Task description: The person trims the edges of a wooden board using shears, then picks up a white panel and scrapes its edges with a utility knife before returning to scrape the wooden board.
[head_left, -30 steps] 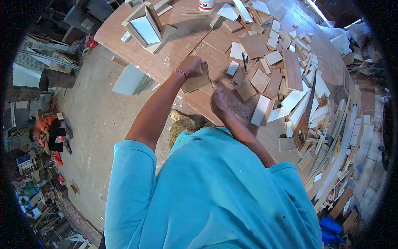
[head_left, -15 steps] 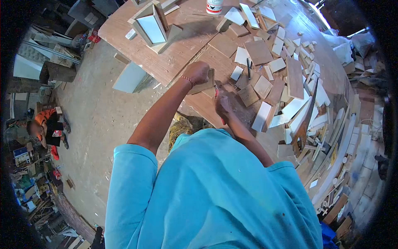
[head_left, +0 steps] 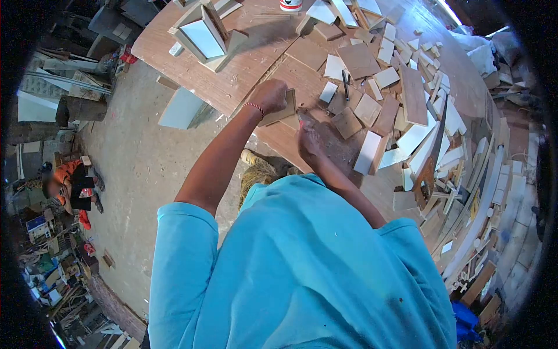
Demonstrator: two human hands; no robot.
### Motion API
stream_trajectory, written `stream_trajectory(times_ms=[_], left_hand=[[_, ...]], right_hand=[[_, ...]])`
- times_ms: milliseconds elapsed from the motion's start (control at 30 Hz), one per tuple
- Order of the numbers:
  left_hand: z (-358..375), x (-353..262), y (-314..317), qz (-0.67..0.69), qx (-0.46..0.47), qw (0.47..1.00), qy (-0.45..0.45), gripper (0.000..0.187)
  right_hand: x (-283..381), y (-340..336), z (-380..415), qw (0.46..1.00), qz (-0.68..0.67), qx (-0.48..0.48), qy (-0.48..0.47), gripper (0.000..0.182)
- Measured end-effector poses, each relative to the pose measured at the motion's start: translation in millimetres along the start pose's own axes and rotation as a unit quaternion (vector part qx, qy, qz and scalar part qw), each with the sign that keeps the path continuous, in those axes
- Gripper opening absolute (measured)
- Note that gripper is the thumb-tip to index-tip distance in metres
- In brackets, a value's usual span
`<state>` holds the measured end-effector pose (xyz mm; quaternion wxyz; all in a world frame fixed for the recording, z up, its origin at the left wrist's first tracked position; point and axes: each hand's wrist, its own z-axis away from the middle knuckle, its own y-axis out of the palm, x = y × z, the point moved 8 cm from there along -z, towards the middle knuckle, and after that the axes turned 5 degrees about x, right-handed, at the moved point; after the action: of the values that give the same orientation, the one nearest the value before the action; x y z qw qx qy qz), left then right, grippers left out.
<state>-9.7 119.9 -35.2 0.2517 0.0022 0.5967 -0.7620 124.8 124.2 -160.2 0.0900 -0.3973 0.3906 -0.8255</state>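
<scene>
My left hand [head_left: 272,96], a red-and-white cord at its wrist, is closed at the edge of a small wooden board [head_left: 283,111] near the front edge of the worktable. Just to the right, my right hand [head_left: 309,139] is wrapped around a red-handled tool [head_left: 301,123]. The tool's dark metal end points toward the board; most of its handle is hidden in my fist. Wood offcuts [head_left: 347,123] lie to the right of this hand. A black slim tool [head_left: 346,85] rests among them.
A wooden frame with a white panel [head_left: 203,39] stands at the table's back left. A handsaw [head_left: 427,174] leans among the scraps at right. A white tub [head_left: 290,4] sits at the back. On the far left floor, a person in orange [head_left: 70,180] sits.
My view has shifted slightly, so the table's contents appear a little higher. Both hands stay near the small board, and the right hand has turned, hiding the lower end of the red handle.
</scene>
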Motion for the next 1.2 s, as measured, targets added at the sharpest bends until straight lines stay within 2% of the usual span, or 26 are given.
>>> stream_trajectory(times_ms=[33,100,133,200,233,300,333,400,433,500,600,633,700,733,800,833,900,933,1000,1033,1100,1133,1200], left_hand=[[-0.6,-0.8,0.4,-0.01,-0.006,1.0,0.006,0.012],[2.2,-4.2,0.7,-0.02,-0.01,1.0,0.013,0.012],[4.1,-6.8,0.0,-0.029,-0.015,0.999,0.019,0.011],[6.9,-11.6,1.1,-0.039,-0.021,0.999,0.026,0.01],[7.7,-12.3,1.1,-0.045,-0.025,0.998,0.025,0.01],[9.3,-12.0,1.6,-0.052,-0.03,0.998,0.023,0.01],[8.3,-12.1,2.0,-0.054,-0.024,0.998,0.026,0.01],[8.4,-13.1,1.1,-0.058,-0.016,0.998,0.028,0.01],[9.2,-12.5,-0.8,-0.056,-0.028,0.998,0.022,0.01],[10.4,-11.3,-1.4,-0.053,-0.039,0.998,0.015,0.011],[6.4,-6.9,-1.1,-0.045,-0.046,0.998,0.021,0.012],[4.1,-4.8,3.5,-0.045,-0.041,0.998,0.028,0.012],[2.8,-5.9,4.0,-0.043,-0.035,0.998,0.035,0.012],[3.5,-5.3,5.1,-0.044,-0.035,0.998,0.029,0.012],[9.1,-9.7,5.0,-0.042,-0.035,0.998,0.021,0.012],[13.2,-14.0,4.2,-0.049,-0.043,0.998,0.019,0.012],[17.7,-19.4,3.4,-0.058,-0.056,0.997,0.016,0.012],[19.9,-21.7,5.1,-0.066,-0.055,0.996,0.019,0.012],[22.0,-21.3,2.4,-0.077,-0.059,0.995,0.019,0.013],[22.8,-19.7,-1.3,-0.063,-0.072,0.995,0.012,0.013],[18.8,-14.4,-7.4,-0.053,-0.091,0.994,0.009,0.012],[14.3,-9.0,-3.6,-0.041,-0.086,0.995,0.007,0.012],[12.4,-6.6,-0.8,-0.027,-0.079,0.996,0.007,0.012]], right_hand=[[-2.7,4.6,-4.1,1.0,-0.001,0.001,0.001,0.03],[-13.2,1.4,-3.4,0.994,-0.047,-0.063,0.075,0.029],[-10.4,4.1,-5.8,0.994,-0.046,-0.064,0.074,0.029],[-0.7,-9.3,-0.3,0.983,-0.064,-0.16,0.065,0.033],[-3.0,-17.4,-0.8,0.983,-0.066,-0.161,0.063,0.033],[15.8,-27.8,2.8,0.999,-0.006,0.045,-0.01,0.032],[12.4,-31.3,3.0,0.999,-0.006,0.042,-0.011,0.032],[7.5,-24.5,5.1,0.99,-0.121,0.072,-0.011,0.035],[3.1,-15.1,4.8,0.99,-0.122,0.074,-0.012,0.035],[0.7,-13.3,5.6,0.996,-0.043,-0.037,-0.064,0.033],[5.3,-13.8,10.1,0.991,-0.005,-0.091,-0.1,0.031],[5.9,-12.4,11.2,0.991,-0.005,-0.093,-0.1,0.031],[-1.6,2.8,8.8,0.999,-0.001,-0.009,-0.039,0.039],[-12.6,16.8,0.6,0.999,0.0,-0.008,-0.039,0.039],[-46.1,33.8,-15.6,0.985,-0.148,-0.084,0.009,0.024],[-46.9,38.0,-20.5,0.986,-0.147,-0.083,0.009,0.024],[-23.0,22.4,-17.6,0.996,0.007,-0.038,0.085,0.025],[-17.3,14.9,-13.1,0.996,0.008,-0.039,0.082,0.025],[-2.3,0.1,-1.0,0.996,0.015,-0.085,0.002,0.03],[-11.9,2.3,2.9,0.996,0.016,-0.086,0.0,0.03],[-13.2,10.3,6.3,0.993,0.031,-0.058,-0.102,0.034],[-14.5,10.8,7.0,0.992,0.031,-0.061,-0.104,0.034],[-24.4,2.3,18.2,0.995,-0.084,-0.051,0.006,0.034]])
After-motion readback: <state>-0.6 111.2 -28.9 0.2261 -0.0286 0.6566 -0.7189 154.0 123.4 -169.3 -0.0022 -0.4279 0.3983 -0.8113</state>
